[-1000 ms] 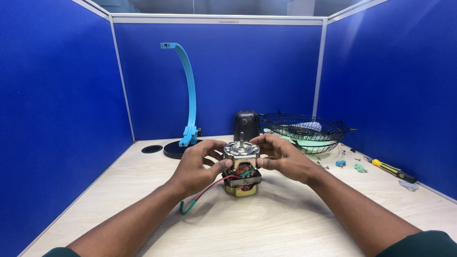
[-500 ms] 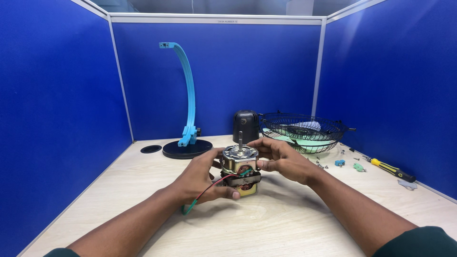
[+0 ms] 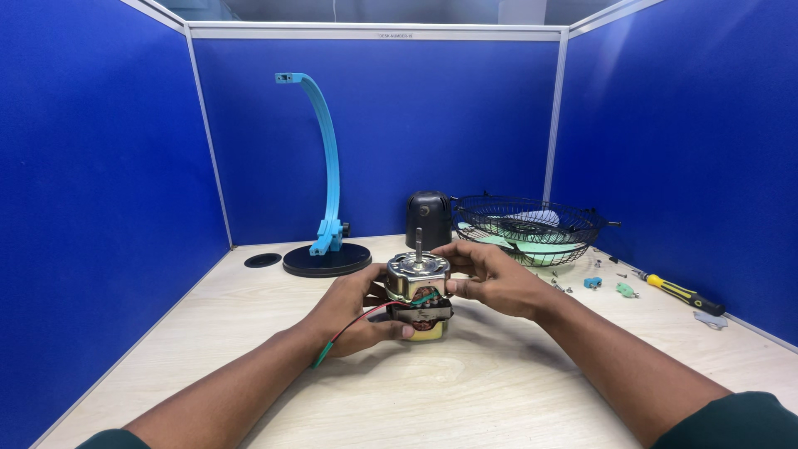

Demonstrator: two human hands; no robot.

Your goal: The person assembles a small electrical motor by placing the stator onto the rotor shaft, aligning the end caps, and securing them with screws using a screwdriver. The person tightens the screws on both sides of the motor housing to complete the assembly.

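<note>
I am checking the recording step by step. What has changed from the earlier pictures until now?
Very little. The motor sits a bit lower, closer to the table, and both hands, left hand and right hand, moved down with it, keeping their grip. The blue stand, wire guard and screwdriver stayed in place.

Blue partition walls [image 3: 100, 166], pale wooden desk [image 3: 465, 399], light seemingly overhead.

Dark green sleeves (short) — bare forearms

Concealed and indistinct areas

Left hand [image 3: 353, 312] covers the fan motor [image 3: 418, 295] near side. Fan blades [image 3: 532, 241] partly screened by wire guard [image 3: 528, 218]. Small fasteners [image 3: 559, 288] too small to identify.
</note>
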